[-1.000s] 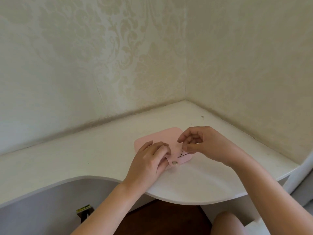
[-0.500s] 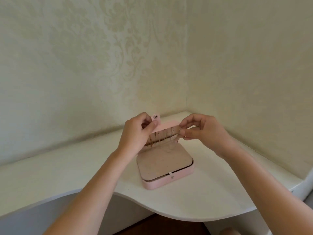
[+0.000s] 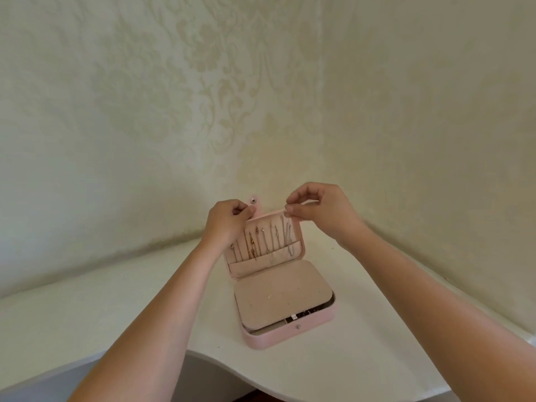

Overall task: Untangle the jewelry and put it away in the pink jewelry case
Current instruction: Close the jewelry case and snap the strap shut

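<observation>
Up goes the lid point(image 3: 300, 242) since half a second ago, now swung wide and standing nearly upright behind the base of the pink jewelry case point(image 3: 290, 335), and both hands have risen with it. Left hand point(image 3: 224, 224) pinches the lid's top left edge between thumb and forefinger, just beneath the snap tab point(image 3: 253, 201), other fingers curled in. Right hand point(image 3: 322, 210) has thumb and forefinger pressed together on the top end of the silvery chain point(image 3: 288, 236), right at the lid's upper right edge, remaining fingers loosely curled above. Inside the lid a row of necklaces point(image 3: 261, 242) hangs side by side, gold ones left, lower ends tucked into the beige pocket point(image 3: 261, 265). Down in the base a beige panel point(image 3: 281, 297) lies flat over the compartments, with small items barely visible at its front edge. Case sits on the white corner desk point(image 3: 116, 300), close to the curved front edge, patterned wallpaper point(image 3: 203, 82) behind.
</observation>
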